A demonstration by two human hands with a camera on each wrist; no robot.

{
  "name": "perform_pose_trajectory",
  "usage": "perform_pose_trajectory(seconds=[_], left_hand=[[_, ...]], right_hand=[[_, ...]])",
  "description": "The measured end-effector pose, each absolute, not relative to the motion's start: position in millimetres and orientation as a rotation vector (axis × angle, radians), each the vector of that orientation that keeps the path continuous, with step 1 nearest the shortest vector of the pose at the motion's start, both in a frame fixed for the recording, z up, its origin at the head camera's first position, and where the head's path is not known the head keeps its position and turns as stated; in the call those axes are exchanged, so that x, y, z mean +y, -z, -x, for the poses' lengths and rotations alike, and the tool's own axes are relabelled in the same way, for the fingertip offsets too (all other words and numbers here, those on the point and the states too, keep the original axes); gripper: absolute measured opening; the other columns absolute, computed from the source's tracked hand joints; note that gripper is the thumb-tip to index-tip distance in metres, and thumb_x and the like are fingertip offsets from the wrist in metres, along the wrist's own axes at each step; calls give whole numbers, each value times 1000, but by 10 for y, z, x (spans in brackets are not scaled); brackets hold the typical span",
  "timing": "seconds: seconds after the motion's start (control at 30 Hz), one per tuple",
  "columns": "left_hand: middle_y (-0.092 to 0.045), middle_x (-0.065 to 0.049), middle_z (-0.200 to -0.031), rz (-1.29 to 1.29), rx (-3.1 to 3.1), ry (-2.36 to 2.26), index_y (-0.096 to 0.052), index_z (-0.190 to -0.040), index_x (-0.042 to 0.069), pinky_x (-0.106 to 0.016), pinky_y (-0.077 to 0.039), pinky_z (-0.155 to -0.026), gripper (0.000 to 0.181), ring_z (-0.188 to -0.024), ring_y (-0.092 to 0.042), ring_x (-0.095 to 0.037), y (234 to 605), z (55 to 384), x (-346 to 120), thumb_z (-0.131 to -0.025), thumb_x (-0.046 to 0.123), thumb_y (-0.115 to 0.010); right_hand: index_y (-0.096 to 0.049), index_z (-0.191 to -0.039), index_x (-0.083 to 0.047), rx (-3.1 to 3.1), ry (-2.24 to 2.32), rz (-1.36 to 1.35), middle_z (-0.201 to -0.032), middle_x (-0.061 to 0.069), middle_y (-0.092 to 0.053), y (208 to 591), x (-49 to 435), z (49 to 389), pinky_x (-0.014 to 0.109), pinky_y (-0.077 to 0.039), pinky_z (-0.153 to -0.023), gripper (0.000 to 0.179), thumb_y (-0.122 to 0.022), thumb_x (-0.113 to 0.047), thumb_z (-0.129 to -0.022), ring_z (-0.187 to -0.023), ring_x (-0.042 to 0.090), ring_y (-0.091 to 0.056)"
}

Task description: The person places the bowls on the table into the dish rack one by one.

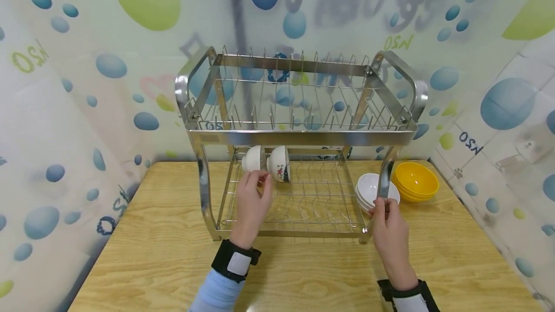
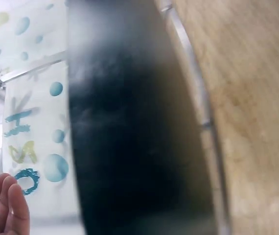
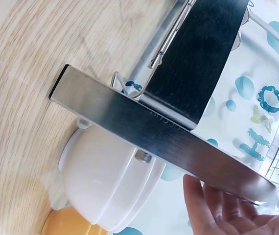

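Right hand (image 1: pixel 391 230) grips the rack (image 1: pixel 303 137), left hand (image 1: pixel 253 201) reaches for the lower tier!
Head view: two white bowls (image 1: pixel 279 163) on edge there, left fingers loosely bent beside them, apparently holding nothing. Right wrist view adds faint stamped lettering on the front post (image 3: pixel 164 132), unreadable, and a wall sheet (image 3: pixel 244 58) bearing "O".

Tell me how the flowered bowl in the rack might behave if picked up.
The flowered bowl is probably stiff and may chip, since it looks ceramic. Standing on edge, it could roll or tip if bumped. Its smooth, curved outside might make it slippery.
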State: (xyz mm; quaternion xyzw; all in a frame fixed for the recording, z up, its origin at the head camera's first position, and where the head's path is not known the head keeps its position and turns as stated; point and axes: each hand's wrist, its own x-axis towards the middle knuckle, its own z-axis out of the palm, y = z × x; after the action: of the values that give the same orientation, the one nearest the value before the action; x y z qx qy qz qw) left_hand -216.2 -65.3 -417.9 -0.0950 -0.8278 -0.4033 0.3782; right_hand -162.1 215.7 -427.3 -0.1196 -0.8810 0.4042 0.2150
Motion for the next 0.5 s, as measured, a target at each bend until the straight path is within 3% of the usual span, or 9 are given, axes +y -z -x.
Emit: perform_pose_trajectory(seconds=[0.3,0.5], left_hand=[[-58,-7,-86,230,-2068,1042,-67,-93,4,-23,-46,-53,13,-74,-55,-16,4394,2085,-699,-91,16,-62],[-58,-7,-87,185,-2072,1050,-68,-94,4,-25,-47,-53,12,-73,-55,-18,4465,2062,-732,-91,15,-62]], right_hand=[[-53,-109,-2,-2418,-1125,348,-89,16,-66,4304,2201,1640,26,-33,-49,46,-28,-41,-103,-61,18,-45],[-55,-111,-1,-2404,-1127,376,-94,18,-62,4314,2250,1655,28,-38,-57,47,-26,-37,-104,-76,29,-51]])
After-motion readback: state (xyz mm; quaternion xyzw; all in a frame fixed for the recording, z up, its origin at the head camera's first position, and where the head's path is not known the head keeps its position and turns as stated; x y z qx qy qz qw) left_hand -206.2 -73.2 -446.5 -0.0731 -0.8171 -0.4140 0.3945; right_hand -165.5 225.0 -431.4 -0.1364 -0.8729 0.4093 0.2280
